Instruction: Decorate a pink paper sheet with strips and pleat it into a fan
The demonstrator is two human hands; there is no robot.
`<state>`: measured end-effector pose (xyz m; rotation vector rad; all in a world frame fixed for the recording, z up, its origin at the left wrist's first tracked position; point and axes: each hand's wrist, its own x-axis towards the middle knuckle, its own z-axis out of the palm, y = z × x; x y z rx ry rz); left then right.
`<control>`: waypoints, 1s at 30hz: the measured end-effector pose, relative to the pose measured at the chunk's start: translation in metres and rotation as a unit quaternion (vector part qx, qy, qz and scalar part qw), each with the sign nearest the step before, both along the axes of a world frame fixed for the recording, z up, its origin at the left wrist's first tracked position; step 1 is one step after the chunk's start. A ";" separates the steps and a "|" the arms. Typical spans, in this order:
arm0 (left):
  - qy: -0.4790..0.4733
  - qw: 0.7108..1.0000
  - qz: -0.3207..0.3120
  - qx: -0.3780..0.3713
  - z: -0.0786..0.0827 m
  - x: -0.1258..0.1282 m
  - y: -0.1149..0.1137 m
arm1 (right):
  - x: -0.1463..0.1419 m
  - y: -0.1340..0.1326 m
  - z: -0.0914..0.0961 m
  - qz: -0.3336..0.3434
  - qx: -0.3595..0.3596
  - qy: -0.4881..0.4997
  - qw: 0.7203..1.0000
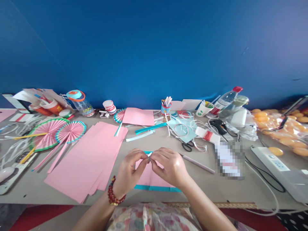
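Left hand (131, 170), red beaded bracelet (112, 194) at its wrist, and right hand (170, 165) met, fingers pinched closely on a small white strip (149, 154), possibly tape, mostly hidden. It was above a blue-edged pink paper sheet (152, 177) on the table (204, 189). Stacked pink paper (88, 157) lay left, pleated pink fan (71, 131) beyond.

Near the table's (226, 192) front edge, a pink sheet (149, 175) is bordered turquoise; toward the left edge, a pink pleated fan (49, 128) is rimmed green. The wall (154, 48) is coloured blue.
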<state>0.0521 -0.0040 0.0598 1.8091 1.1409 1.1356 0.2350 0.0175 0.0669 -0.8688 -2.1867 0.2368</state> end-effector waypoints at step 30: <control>-0.199 0.980 0.019 -0.020 0.014 -0.053 -0.017 | 0.078 0.059 -0.024 -0.219 -0.006 -0.047 0.975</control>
